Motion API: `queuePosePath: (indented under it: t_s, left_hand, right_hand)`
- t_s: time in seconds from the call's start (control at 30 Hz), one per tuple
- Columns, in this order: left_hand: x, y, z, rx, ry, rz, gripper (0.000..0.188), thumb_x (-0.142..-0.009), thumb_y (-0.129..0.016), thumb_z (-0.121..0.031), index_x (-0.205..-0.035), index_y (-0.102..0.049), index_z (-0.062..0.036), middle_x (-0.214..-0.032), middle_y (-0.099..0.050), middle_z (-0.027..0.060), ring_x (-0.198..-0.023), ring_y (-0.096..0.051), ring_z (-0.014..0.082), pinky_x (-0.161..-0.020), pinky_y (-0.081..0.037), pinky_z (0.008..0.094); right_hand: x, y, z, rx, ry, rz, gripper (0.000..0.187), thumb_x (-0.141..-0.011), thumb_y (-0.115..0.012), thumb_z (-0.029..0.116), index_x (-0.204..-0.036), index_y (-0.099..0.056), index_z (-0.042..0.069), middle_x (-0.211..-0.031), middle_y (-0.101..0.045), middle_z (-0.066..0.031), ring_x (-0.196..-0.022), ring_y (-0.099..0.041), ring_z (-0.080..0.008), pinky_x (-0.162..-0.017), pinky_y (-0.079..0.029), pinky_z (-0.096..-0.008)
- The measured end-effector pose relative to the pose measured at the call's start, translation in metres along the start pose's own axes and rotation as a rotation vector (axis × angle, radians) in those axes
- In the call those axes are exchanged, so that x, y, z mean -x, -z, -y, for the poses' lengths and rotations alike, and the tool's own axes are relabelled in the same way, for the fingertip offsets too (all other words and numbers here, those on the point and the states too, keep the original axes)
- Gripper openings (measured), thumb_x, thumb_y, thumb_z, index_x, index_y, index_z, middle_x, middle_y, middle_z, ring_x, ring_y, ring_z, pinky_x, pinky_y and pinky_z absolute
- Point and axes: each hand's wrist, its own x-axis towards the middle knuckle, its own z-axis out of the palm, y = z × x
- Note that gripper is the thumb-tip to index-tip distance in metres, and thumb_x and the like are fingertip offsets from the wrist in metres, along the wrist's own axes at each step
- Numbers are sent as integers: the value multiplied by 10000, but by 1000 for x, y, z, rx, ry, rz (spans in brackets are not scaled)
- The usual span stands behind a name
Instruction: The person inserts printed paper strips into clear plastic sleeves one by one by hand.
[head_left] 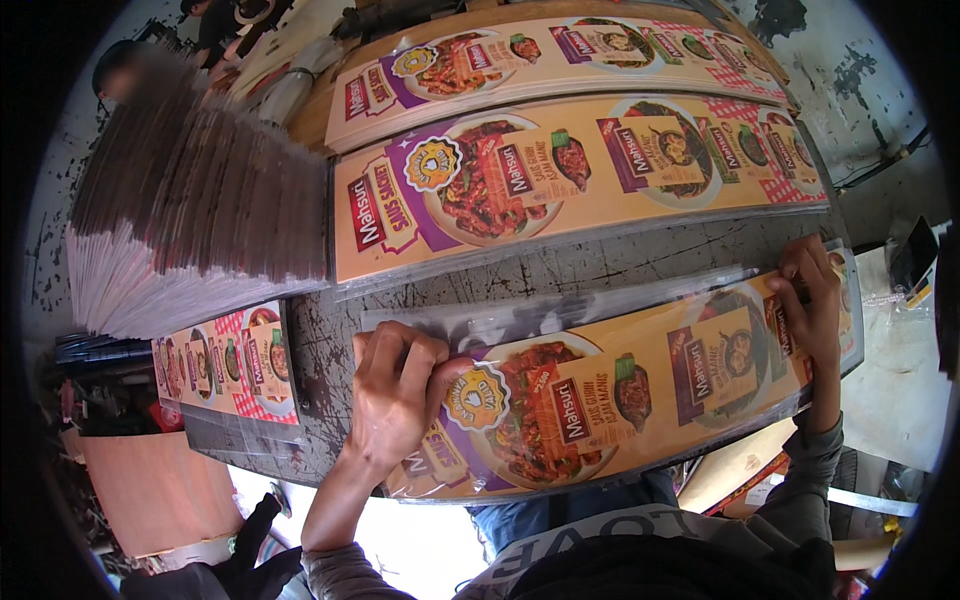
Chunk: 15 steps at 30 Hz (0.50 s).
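Observation:
A long orange printed card strip (pixel 640 400) with food pictures lies near the table's front edge, inside a transparent plastic sleeve (pixel 560 318). The sleeve's loose film sticks out beyond the card's far side. My left hand (pixel 395 390) is closed at the strip's left end, fingers curled and thumb pressed along the film. At the right end, my right hand (pixel 812 300) pinches the far edge of the sleeve between thumb and bent fingers. The fingertips of both hands are partly hidden.
Two piles of similar strips, a nearer pile (pixel 590 180) and a farther pile (pixel 550 65), lie across the table (pixel 330 340). On the left stands a tall stack of plastic-edged sheets (pixel 200 190). Another printed strip (pixel 225 365) lies below it. A person (pixel 215 25) is at the far left.

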Motion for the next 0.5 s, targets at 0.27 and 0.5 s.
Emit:
queuePosePath:
  t_s: [0.27, 0.5]
  left_hand:
    - [-4, -3, 3, 32, 15, -1, 217, -703, -745, -143, -781, -560, -61, -732, -557, 26, -683, -542, 208, -649, -369, 341]
    - [-8, 0, 4, 5, -36, -14, 200, -711, -738, -138, -754, -557, -64, -727, -562, 34, -679, -552, 209, -661, -364, 331]
  right_hand:
    - [-3, -1, -4, 36, 21, 15, 205, -758, -637, 95, -778, -458, -3, -802, -450, -126, -740, -464, -293, -634, -371, -340]
    - [-2, 0, -4, -34, -77, 61, 208, -790, -631, 118, -784, -462, -3, -793, -452, -124, -751, -467, -285, -635, -368, -344]
